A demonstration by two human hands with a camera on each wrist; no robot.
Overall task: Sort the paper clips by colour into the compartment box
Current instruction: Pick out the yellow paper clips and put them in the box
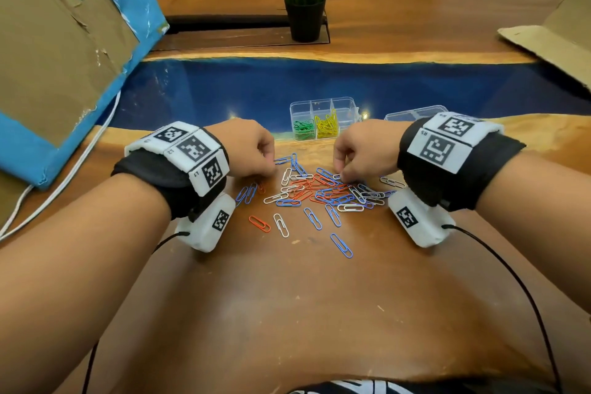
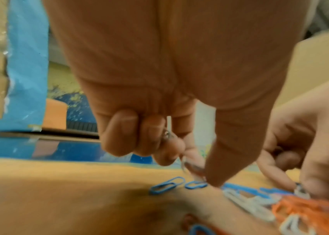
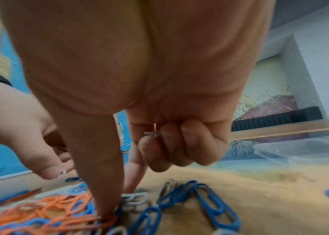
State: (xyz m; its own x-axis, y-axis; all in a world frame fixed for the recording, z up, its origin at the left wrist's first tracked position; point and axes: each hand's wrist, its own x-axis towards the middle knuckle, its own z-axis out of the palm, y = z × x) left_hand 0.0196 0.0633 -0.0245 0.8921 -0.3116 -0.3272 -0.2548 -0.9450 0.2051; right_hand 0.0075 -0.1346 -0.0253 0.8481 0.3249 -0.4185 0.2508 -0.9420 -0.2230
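Both my hands curl over the pile (image 1: 323,190) at six o'clock of the compartment box (image 1: 323,120): left hand (image 1: 248,147) pinching greyish clips, right hand (image 1: 363,150) clutching one, probably hoarding a colour.

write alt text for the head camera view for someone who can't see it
Two hands, the left hand and right hand, pick at a mixed pile of paper clips on a wooden table. Behind it, a clear compartment box holds green clips and yellow clips in separate sections.
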